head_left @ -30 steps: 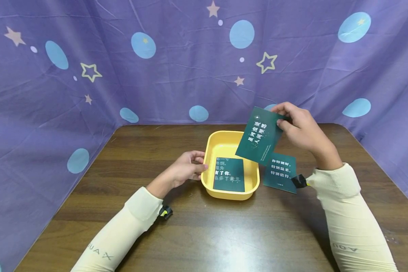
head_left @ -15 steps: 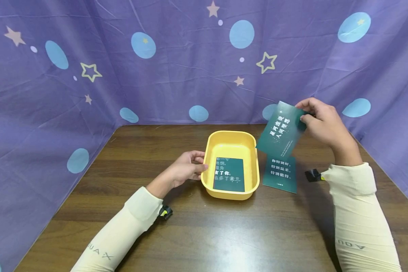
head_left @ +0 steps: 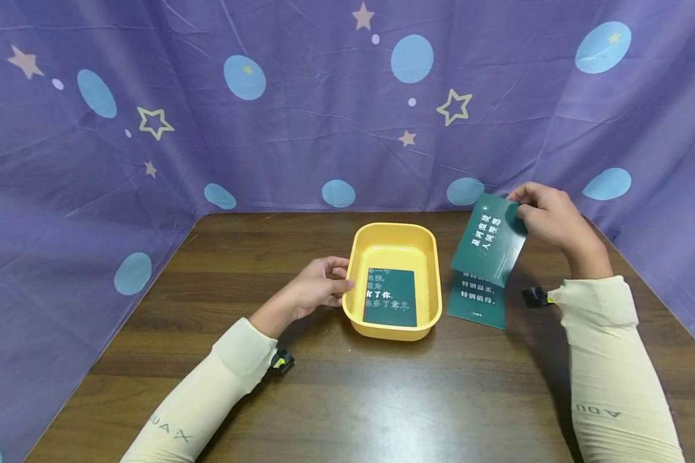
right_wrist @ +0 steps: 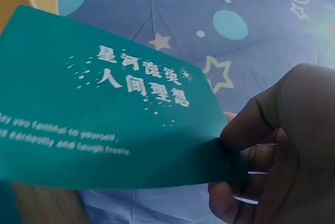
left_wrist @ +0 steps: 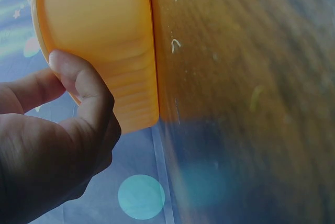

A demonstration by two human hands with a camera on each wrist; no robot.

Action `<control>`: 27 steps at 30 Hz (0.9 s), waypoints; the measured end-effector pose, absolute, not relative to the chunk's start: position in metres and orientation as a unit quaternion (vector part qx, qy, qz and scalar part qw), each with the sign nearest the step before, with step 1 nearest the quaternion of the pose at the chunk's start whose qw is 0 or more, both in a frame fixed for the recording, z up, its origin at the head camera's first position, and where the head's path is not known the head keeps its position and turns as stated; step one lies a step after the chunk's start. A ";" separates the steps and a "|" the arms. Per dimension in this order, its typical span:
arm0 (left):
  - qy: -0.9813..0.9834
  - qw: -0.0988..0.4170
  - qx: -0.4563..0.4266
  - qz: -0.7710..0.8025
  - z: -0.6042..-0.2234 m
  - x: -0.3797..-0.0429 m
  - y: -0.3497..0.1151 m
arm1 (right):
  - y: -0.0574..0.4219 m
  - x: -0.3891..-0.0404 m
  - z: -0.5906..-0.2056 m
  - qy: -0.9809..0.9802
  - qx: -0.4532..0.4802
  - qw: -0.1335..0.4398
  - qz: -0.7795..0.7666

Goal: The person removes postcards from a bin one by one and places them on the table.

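Note:
My right hand (head_left: 549, 214) pinches a green postcard (head_left: 489, 239) with white lettering by its upper right corner. The raised card tilts above the table and overlaps the top of a second green postcard (head_left: 477, 307) lying there. In the right wrist view, thumb and fingers grip the end of the held postcard (right_wrist: 120, 103). My left hand (head_left: 315, 286) holds the left side of a yellow plastic basin (head_left: 392, 332), its thumb at the rim in the left wrist view. Inside the basin lies another green postcard (head_left: 390, 315).
The basin and cards are on a brown wooden table (head_left: 324, 399) with a bright reflection near the front. Behind it and along both sides hangs a purple curtain (head_left: 301, 141) with stars and blue dots.
My right hand has carried the postcard rightward from over the basin, then lowered it toward the card on the table. My left hand and the basin have stayed put.

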State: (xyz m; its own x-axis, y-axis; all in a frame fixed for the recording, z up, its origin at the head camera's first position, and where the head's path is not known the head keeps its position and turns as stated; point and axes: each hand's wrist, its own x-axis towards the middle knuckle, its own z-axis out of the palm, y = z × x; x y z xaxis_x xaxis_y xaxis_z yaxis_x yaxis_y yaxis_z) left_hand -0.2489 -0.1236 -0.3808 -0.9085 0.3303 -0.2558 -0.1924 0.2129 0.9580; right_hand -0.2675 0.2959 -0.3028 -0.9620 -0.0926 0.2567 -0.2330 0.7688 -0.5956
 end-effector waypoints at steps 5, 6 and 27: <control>0.752 0.209 0.046 0.623 -0.380 -0.248 -0.124 | 0.297 -0.273 -0.310 -0.938 0.097 0.078 0.323; 0.753 0.209 0.046 0.622 -0.380 -0.248 -0.124 | 0.298 -0.274 -0.312 -0.938 0.098 0.070 0.324; 0.756 0.210 0.044 0.619 -0.379 -0.247 -0.124 | 0.300 -0.293 -0.351 -0.932 0.161 -0.101 0.308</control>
